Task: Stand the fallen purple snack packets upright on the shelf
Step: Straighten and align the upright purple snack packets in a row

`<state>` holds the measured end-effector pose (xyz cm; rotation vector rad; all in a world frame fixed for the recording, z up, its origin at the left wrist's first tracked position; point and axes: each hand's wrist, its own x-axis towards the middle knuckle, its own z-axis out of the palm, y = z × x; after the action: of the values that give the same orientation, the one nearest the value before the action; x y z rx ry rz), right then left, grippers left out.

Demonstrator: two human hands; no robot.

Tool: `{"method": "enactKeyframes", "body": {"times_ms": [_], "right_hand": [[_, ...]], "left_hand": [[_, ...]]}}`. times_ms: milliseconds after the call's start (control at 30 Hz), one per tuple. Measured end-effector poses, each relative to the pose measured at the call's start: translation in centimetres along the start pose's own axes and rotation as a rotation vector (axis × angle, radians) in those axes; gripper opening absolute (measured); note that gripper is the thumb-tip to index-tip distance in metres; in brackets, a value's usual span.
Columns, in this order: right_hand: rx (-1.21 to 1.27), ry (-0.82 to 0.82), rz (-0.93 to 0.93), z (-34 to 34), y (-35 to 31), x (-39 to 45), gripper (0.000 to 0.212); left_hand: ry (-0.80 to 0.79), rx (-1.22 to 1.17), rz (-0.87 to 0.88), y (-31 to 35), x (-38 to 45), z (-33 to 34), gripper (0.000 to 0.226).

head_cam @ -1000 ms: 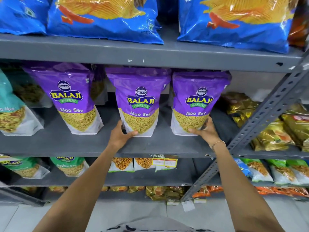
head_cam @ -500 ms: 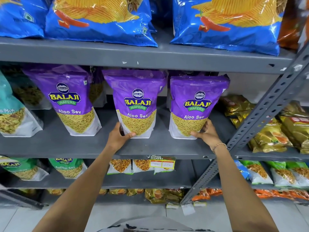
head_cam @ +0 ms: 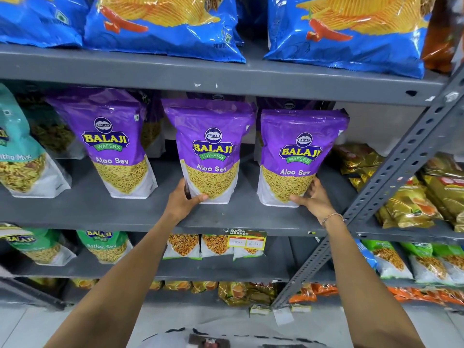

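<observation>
Left hand: the left hand (head_cam: 184, 200) grips the lower left corner of the middle purple packet (head_cam: 209, 151) at the centre of the frame, thumb across the white base, fingers hidden behind the pack.
Right hand: the right hand (head_cam: 315, 198) cups the lower right corner of the right purple packet (head_cam: 300, 156), thumb on the front, fingers spread along its side edge.
Packets: both stand upright near the front of the grey shelf (head_cam: 125, 217), just beside each other; a third purple packet (head_cam: 110, 144) stands alone to their left, leaning slightly.
Behind: more purple packs show at the rear, mostly hidden; I cannot tell whether they stand or lie.
Risk, toppling: the packs look top-heavy on soft bases, so letting go abruptly may tip them forward off the shelf edge.
Risk, knock-on: they nearly touch, so a nudge to one likely tilts the other.
Risk, clearance: their tops sit close under the shelf above; lifting could snag and crumple them.
Risk, neighbours: a wide right elbow could brush the gold packets (head_cam: 406, 207) at the right of the frame.
</observation>
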<state>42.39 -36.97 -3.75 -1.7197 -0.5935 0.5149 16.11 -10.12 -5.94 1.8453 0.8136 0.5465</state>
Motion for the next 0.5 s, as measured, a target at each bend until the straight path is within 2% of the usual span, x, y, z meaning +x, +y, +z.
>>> {"method": "enactKeyframes", "body": {"times_ms": [133,233,300,333,400,433,467,500], "right_hand": [[0.012,0.022,-0.037,0.7,0.1,-0.8,0.071],[0.026,0.057,-0.049,1.7,-0.3,-2.0,0.079],[-0.015,0.216,-0.085,3.0,-0.9,-3.3,0.089],[-0.026,0.358,-0.11,3.8,-1.3,-4.0,0.085],[-0.049,0.624,-0.283,6.1,-2.8,-5.5,0.056],[-0.084,0.69,-0.412,7.3,-4.1,-6.0,0.035],[-0.127,0.692,-0.539,8.5,-5.8,-6.2,0.017],[-0.171,0.652,-0.655,9.6,-7.8,-6.2,0.008]], "left_hand": [[0.004,-0.004,-0.016,-0.2,0.1,-0.1,0.071],[-0.007,-0.011,-0.014,-0.2,0.2,-0.1,0.071],[-0.012,-0.017,-0.013,-0.2,0.2,-0.1,0.07],[-0.013,-0.014,-0.015,-0.3,0.3,-0.1,0.07],[-0.013,-0.006,-0.021,-0.4,0.4,-0.1,0.072],[-0.013,-0.004,-0.02,-0.4,0.5,-0.1,0.072],[-0.013,-0.004,-0.018,-0.5,0.5,-0.1,0.072],[-0.014,-0.004,-0.015,-0.5,0.5,-0.1,0.072]]}}
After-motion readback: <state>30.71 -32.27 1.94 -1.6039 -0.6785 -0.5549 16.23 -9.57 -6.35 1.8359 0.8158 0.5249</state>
